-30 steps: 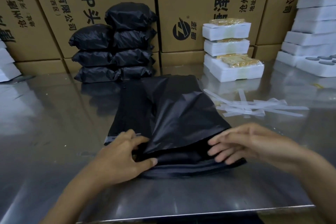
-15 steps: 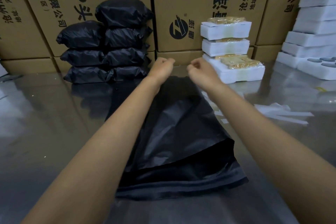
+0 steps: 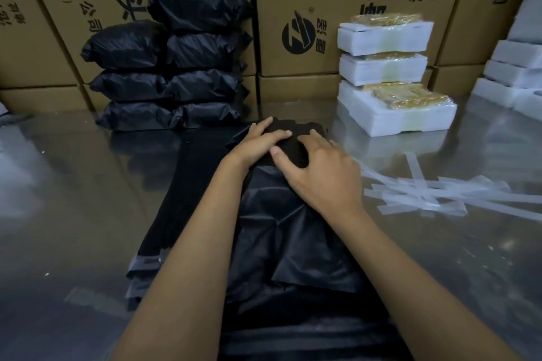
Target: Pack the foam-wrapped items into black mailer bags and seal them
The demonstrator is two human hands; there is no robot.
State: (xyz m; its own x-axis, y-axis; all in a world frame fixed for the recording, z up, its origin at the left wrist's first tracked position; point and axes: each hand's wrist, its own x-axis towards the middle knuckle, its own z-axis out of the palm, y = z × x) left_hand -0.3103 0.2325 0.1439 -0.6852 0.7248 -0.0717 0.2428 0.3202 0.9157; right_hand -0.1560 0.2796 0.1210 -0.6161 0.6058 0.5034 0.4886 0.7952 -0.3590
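A filled black mailer bag (image 3: 290, 231) lies lengthwise on the steel table, on top of a stack of flat black bags (image 3: 187, 199). My left hand (image 3: 259, 141) and my right hand (image 3: 319, 173) press with straight fingers on the folded flap at the bag's far end. Three foam-wrapped items (image 3: 384, 67) with yellow contents stand stacked at the back right. Several sealed black bags (image 3: 176, 67) are piled at the back left.
Cardboard boxes (image 3: 308, 9) wall off the back. Peeled white strips (image 3: 434, 193) lie scattered right of the bag. White foam trays (image 3: 516, 67) are stacked at the far right. The steel table (image 3: 73, 199) shows bare metal on the left.
Both hands went from the bag's near end to its far end, then came down from loose fists to flat fingers pressing the folded flap.
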